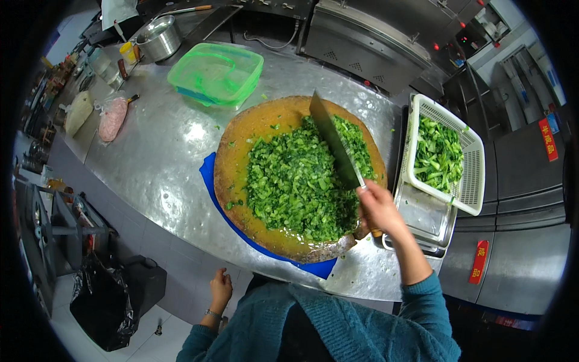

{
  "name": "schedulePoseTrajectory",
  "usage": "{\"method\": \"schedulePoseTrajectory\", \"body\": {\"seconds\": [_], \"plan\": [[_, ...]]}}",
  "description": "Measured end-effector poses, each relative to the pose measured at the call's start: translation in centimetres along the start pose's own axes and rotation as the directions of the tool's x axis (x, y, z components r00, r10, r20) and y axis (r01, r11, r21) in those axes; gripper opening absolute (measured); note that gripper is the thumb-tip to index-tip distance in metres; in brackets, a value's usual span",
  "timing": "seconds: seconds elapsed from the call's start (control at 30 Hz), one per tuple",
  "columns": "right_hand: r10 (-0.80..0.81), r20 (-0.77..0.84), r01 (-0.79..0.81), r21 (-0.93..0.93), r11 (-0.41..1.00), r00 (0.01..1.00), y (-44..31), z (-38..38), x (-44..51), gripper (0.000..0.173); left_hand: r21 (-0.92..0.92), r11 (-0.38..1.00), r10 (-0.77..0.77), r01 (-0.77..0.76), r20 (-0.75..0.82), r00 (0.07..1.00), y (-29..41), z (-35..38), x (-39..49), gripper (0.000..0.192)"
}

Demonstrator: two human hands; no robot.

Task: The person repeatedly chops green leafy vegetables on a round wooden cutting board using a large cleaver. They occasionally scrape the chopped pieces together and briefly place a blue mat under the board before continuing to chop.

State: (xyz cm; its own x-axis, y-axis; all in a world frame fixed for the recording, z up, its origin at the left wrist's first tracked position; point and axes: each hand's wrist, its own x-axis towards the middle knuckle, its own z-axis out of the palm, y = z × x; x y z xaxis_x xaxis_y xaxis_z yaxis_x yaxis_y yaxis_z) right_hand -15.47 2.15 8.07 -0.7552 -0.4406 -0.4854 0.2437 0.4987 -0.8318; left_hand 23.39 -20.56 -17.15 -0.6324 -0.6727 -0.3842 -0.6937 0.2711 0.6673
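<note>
My right hand grips the wooden handle of a Chinese cleaver. Its broad blade slants over finely chopped leafy greens, towards the right side of the pile. The greens lie heaped on a thick round wooden chopping block, whose surface looks wet. Under the block, a blue cloth shows along its near and left edges. My left hand hangs beside my body, off the near edge of the table, loosely curled with no object visible in it.
A white plastic basket of cut greens rests on metal trays at right. Beyond the block sits a green translucent container. Bagged pink mince and a steel pot stand left. The steel table has a curved-looking near edge.
</note>
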Motion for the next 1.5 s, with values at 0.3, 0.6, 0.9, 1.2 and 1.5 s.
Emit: {"method": "schedulePoseTrajectory", "body": {"seconds": [0.3, 0.6, 0.9, 1.2, 1.5], "plan": [[0.054, 0.078, -0.056, 0.023, 0.998, 0.996, -0.3, 0.4, -0.1, 0.041, 0.090, 0.938, -0.344, 0.333, 0.161, 0.925, -8.2, 1.5, -1.2, 0.031], [-0.045, -0.041, 0.047, 0.048, 0.998, 0.998, 2.7, -1.2, 0.9, 0.037, -0.233, 0.869, -0.383, 0.436, 0.239, 0.892, -5.4, 2.3, -0.9, 0.032], [-0.031, -0.055, 0.030, -0.019, 0.999, 0.998, 3.0, -1.0, -0.2, 0.042, -0.160, 0.888, -0.389, 0.432, 0.239, 0.890, -6.5, 2.9, -0.5, 0.032], [-0.037, -0.120, 0.038, 0.008, 0.999, 0.992, 3.2, -1.2, 0.1, 0.046, -0.153, 0.894, -0.371, 0.421, 0.274, 0.887, -5.0, 3.5, -0.4, 0.032], [-0.031, -0.002, 0.031, 0.010, 0.999, 1.000, 3.2, -0.7, 0.5, 0.046, -0.137, 0.893, -0.380, 0.429, 0.281, 0.881, -5.1, 3.8, -0.1, 0.032]]}}
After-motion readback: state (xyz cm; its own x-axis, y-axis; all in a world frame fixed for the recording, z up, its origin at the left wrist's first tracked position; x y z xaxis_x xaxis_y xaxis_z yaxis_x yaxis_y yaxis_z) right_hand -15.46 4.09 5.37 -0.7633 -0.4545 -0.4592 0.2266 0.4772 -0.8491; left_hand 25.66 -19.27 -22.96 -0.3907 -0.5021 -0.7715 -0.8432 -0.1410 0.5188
